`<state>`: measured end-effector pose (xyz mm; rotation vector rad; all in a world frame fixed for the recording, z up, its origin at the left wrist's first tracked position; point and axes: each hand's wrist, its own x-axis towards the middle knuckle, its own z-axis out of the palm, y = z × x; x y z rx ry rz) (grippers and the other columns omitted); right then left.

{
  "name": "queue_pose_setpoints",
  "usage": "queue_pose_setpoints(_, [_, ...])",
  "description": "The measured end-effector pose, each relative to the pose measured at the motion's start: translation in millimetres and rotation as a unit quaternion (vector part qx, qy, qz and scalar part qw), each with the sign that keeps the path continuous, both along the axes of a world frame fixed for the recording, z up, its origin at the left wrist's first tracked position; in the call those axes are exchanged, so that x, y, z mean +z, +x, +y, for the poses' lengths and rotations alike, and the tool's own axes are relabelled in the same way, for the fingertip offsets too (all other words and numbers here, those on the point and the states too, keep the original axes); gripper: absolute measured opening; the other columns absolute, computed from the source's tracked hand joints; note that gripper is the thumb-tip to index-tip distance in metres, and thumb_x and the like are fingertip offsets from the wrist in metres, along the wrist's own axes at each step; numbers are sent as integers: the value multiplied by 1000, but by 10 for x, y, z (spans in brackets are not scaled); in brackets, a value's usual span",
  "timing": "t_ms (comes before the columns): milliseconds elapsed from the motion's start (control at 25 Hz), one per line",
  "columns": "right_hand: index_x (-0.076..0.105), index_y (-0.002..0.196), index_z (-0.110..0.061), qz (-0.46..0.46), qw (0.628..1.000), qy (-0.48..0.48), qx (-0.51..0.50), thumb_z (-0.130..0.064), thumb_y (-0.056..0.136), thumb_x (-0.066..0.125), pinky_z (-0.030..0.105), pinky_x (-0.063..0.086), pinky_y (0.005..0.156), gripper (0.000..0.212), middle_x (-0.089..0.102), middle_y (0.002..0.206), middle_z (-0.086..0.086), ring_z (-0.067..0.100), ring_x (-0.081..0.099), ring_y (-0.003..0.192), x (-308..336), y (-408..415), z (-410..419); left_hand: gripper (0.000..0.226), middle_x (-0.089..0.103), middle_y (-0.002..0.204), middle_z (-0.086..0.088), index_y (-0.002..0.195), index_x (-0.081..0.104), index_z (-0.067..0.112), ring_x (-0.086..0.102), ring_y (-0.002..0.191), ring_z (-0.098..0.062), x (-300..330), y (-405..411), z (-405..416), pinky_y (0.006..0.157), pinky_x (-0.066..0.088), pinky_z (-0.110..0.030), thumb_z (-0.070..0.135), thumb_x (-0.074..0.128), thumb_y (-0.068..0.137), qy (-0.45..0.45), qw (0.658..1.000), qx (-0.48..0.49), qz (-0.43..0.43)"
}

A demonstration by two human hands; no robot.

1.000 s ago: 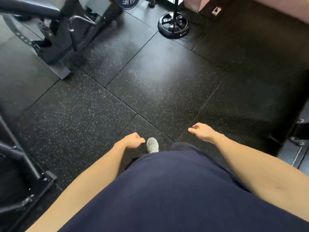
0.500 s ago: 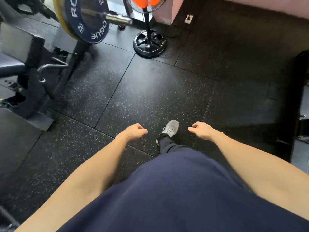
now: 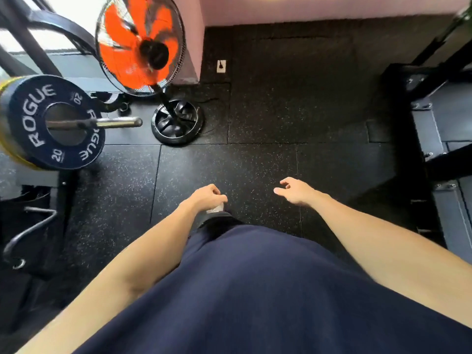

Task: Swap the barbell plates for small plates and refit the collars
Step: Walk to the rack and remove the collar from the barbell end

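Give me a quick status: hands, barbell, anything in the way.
Left hand and right hand empty. Plate on barbell, no collar visible. Fan stands beside it.

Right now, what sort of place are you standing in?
Most likely a small gym. A barbell sleeve carries a dark plate marked ROGUE and 20, the floor is speckled black rubber tiling, and bolted rack feet stand at right.

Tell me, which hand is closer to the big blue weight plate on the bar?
The left hand. It hangs low and right of the blue plate, apart from it. The right hand is farther right, across the body. Neither touches the plate.
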<state>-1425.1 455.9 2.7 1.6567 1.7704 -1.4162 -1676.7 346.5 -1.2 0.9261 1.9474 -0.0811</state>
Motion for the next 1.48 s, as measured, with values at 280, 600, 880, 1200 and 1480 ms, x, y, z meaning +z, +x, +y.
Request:
queue_pose_setpoints(280, [37, 144, -21, -20, 986, -4, -167, -46, 94, 51, 43, 41, 106, 58, 45, 145, 9, 27, 51, 124, -67, -450, 763, 44, 58, 118, 0, 121, 56, 21, 54, 106, -21, 1, -635, 1724, 87, 43, -30, 45, 62, 85, 18, 985, -170, -9])
queue_pose_setpoints(600, [37, 144, -20, -24, 916, 11, -400, -47, 95, 50, 41, 39, 108, 58, 45, 146, 7, 26, 49, 128, 77, -699, 1086, 45, 61, 119, -2, 121, 57, 22, 56, 102, -17, 19, -762, 3322, 86, 45, -28, 45, 65, 84, 29, 917, -398, -30])
queue_pose_setpoints(880, [39, 142, -13, -30, 826, 0, -563, -47, 94, 50, 34, 37, 104, 60, 54, 137, 6, 23, 50, 125, 98, -397, 685, 46, 60, 123, -3, 123, 56, 20, 56, 105, -18, 62, 44, 3700, 87, 44, -29, 44, 64, 85, 8, 819, -572, -46])
queue_pose_setpoints(1200, [38, 144, -16, -21, 733, 38, -679, -47, 93, 48, 36, 33, 110, 60, 43, 148, 6, 24, 44, 132, 358, 110, 332, 46, 57, 129, -4, 128, 53, 21, 54, 99, -15, 387, 1201, 3754, 83, 40, -26, 41, 61, 87, 23, 757, -649, -77])
queue_pose_setpoints(1480, [41, 143, -20, -36, 682, 217, -697, -43, 96, 49, 34, 37, 107, 53, 44, 147, 5, 23, 46, 131, 1385, 1364, 731, 43, 62, 116, -1, 122, 57, 24, 59, 99, -15, 1551, 2937, 4156, 78, 48, -25, 43, 66, 84, 172, 737, -627, -185])
